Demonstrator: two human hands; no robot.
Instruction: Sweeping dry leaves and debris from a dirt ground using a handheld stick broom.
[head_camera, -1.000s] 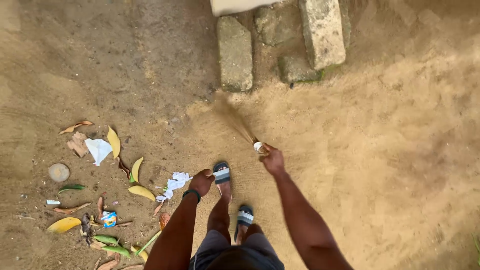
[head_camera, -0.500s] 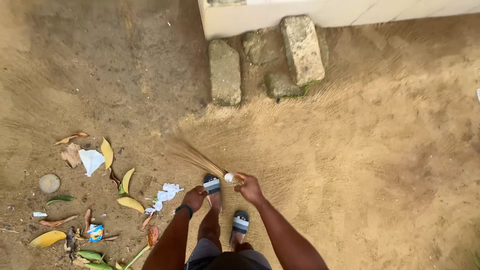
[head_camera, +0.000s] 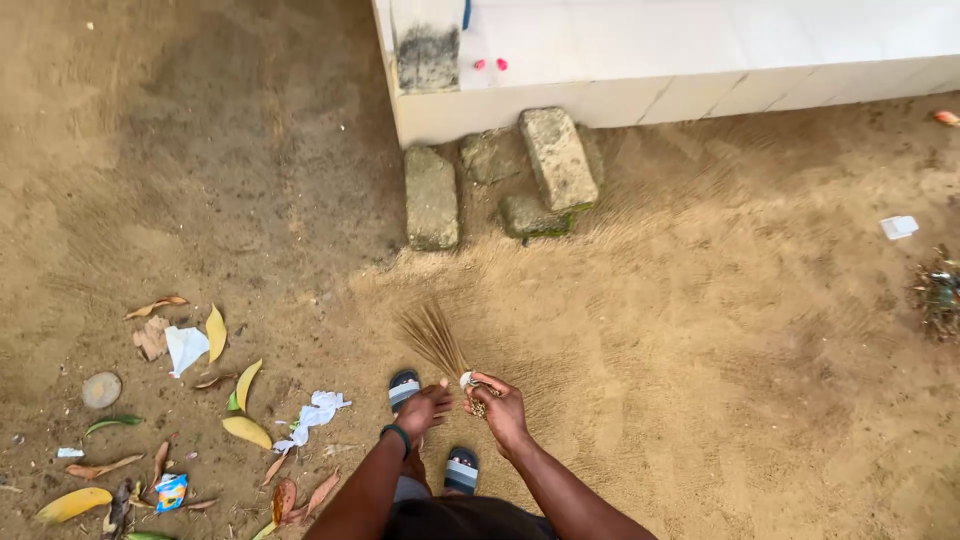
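At the bottom centre of the frame we see our two bare forearms reaching forward over our feet, which wear dark slide sandals with pale bands (head_camera: 404, 386). Our left hand (head_camera: 424, 409), with a dark band at the wrist, is curled with its fingers bent inward, just left of the broom's bound end; we cannot tell whether it actually grips anything. Our right hand (head_camera: 500, 408) is closed around the bound handle end of the short broom of thin brown sticks (head_camera: 436, 343), holding it just in front of both hands. The broom fans out from the right hand toward the upper left, its bristles spread over the sandy brown ground (head_camera: 700, 380) directly above the left sandal. To the lower left lies a scatter of litter: a crumpled white paper scrap (head_camera: 317, 412) nearest our left hand, then yellow and green fallen leaves (head_camera: 246, 431), a small blue wrapper (head_camera: 171, 489), another white paper piece (head_camera: 185, 346), and a round flat grey stone (head_camera: 101, 389). Farther up, in the upper centre, several grey mossy stone blocks (head_camera: 432, 197) rest against the edge of a white tiled platform (head_camera: 700, 50). At the right edge lie a white scrap (head_camera: 898, 227) and a dark clump of debris (head_camera: 938, 290).
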